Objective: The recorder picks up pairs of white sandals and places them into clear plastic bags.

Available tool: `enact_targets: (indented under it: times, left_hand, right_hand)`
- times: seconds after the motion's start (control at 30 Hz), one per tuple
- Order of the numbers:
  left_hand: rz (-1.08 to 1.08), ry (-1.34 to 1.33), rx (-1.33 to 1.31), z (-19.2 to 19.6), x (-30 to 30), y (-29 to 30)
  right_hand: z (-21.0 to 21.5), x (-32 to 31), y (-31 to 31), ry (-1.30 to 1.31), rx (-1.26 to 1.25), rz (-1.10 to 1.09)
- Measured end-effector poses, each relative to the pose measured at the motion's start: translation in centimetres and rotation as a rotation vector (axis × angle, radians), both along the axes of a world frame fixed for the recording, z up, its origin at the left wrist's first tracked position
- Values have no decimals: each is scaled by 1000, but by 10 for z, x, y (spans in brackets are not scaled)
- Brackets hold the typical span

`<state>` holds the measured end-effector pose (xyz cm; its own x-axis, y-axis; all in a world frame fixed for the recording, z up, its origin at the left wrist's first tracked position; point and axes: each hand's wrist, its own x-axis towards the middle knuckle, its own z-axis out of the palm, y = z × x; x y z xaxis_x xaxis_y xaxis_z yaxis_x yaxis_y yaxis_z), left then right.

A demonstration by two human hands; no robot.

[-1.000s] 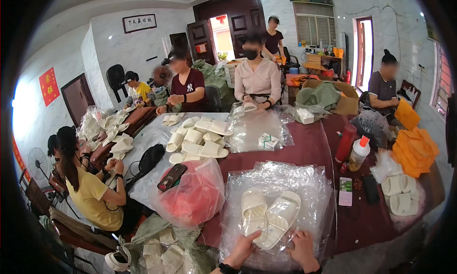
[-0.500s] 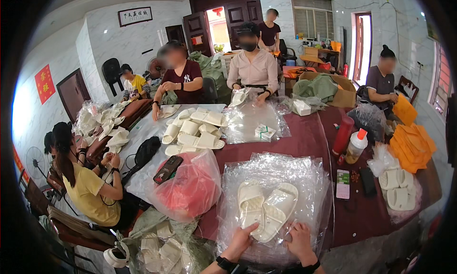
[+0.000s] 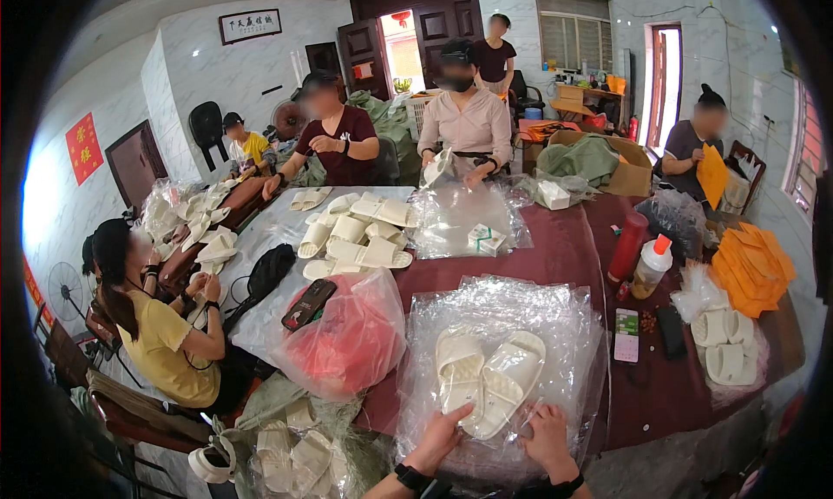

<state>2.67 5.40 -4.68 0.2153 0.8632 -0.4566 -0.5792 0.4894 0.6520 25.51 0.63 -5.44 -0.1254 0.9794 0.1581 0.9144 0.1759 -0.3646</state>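
Pair of pale slippers (image 3: 486,379) on clear plastic bags (image 3: 512,317), near edge of counter (image 3: 573,247). Left hand (image 3: 442,434) fingers pressed together on slippers' near end. Right hand (image 3: 548,434) fingers spread on plastic just beside.

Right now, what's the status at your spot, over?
Left hand and right hand flat on clear plastic bags. Pair of cream slippers lying on the bags, left fingers touching them. Red plastic bag alongside, not blocking.

Pair of slippers (image 3: 488,379) on plastic bags (image 3: 521,317) at desk (image 3: 564,247) centre, bagged bundle (image 3: 347,343) at nine o'clock, phone (image 3: 626,335) at three o'clock, slipper pile (image 3: 356,239) at eleven o'clock.
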Motion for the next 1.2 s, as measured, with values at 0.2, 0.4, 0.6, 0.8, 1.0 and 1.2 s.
enact_targets:
  times: [0.2,0.4,0.6,0.8,1.0,1.2]
  left_hand:
    - [-2,-8,36,-5,0,1]
    - [-6,-1,13,4,1,0]
    - [14,6,61,3,4,0]
    - [17,-5,79,-4,2,1]
    - [-4,3,24,9,2,0]
    - [-14,22,75,3,3,1]
  right_hand:
    - [3,-1,0,12,40,8]
    - [2,-1,0,-9,5,-11]
    - [12,-4,-1,32,13,-17]
    - [12,-5,-2,-28,11,-16]
    - [16,-4,-1,-54,-20,33]
    - [41,-14,5,33,121,67]
